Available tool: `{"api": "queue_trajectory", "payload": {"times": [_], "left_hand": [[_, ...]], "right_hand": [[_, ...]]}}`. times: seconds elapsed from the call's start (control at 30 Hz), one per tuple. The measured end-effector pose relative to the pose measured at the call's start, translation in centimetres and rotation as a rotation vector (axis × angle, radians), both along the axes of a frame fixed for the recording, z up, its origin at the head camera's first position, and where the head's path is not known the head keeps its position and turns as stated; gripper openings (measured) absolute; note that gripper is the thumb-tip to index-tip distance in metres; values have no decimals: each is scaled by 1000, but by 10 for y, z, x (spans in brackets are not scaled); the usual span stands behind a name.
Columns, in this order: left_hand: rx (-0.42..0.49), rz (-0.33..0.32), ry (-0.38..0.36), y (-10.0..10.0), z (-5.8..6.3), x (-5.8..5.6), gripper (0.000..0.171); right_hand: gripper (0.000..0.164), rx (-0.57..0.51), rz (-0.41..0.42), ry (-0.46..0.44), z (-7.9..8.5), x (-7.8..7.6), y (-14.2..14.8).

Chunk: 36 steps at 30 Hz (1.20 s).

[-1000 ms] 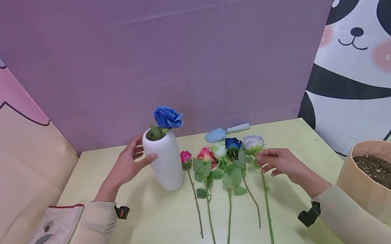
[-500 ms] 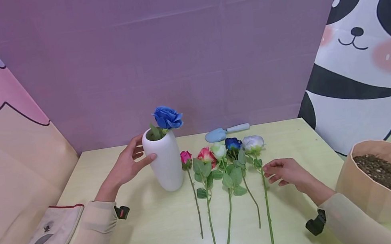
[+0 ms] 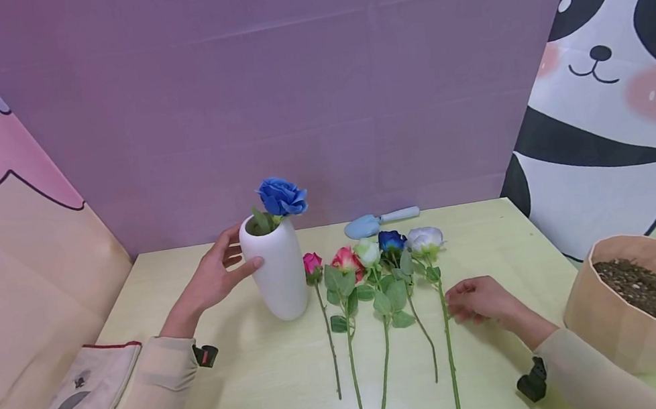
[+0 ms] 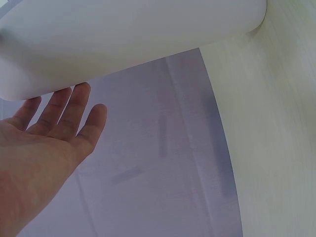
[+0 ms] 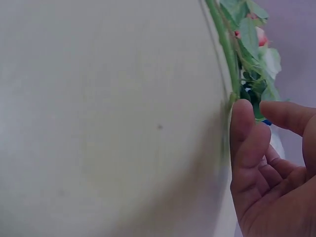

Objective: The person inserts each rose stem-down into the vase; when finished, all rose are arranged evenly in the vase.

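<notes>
Only head view shows blue rose (image 3: 282, 197) in vase (image 3: 279, 274).

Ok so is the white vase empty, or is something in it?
Not empty: a blue rose stands in the white vase, its flower and green leaves showing at the top.

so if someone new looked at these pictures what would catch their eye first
Probably the vivid blue rose, standing in the white vase a little left of centre in the head view, with the left hand holding the vase's side. Next might come the five loose flowers, laid side by side on the table right of the vase. The large printed panda at the far right also stands out.
</notes>
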<state>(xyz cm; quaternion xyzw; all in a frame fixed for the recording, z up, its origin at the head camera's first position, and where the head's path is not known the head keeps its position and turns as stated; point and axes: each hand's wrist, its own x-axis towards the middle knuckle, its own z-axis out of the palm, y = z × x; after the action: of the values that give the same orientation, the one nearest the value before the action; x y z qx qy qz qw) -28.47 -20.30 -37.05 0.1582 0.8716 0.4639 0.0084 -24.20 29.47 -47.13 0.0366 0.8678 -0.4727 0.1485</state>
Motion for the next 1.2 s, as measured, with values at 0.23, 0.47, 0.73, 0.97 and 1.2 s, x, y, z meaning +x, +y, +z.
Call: {"api": "queue_trajectory", "payload": {"times": [0.23,0.47,0.73,0.97,1.2], "left_hand": [[6,-5,2,0,0,-2,83],[16,-9,11,0,0,-3,83],[15,-4,8,0,-2,-3,82],[7,-4,-2,0,0,-2,83],[10,-3,7,0,0,-2,83]], "right_hand": [[28,40,-23,-13,-4,-3,-3],[25,95,-28,-9,-6,-7,-5],[23,38,-22,-16,-2,-7,-9],[31,-66,-13,-62,-1,-8,-6],[38,-98,22,-52,0,-9,0]]}}
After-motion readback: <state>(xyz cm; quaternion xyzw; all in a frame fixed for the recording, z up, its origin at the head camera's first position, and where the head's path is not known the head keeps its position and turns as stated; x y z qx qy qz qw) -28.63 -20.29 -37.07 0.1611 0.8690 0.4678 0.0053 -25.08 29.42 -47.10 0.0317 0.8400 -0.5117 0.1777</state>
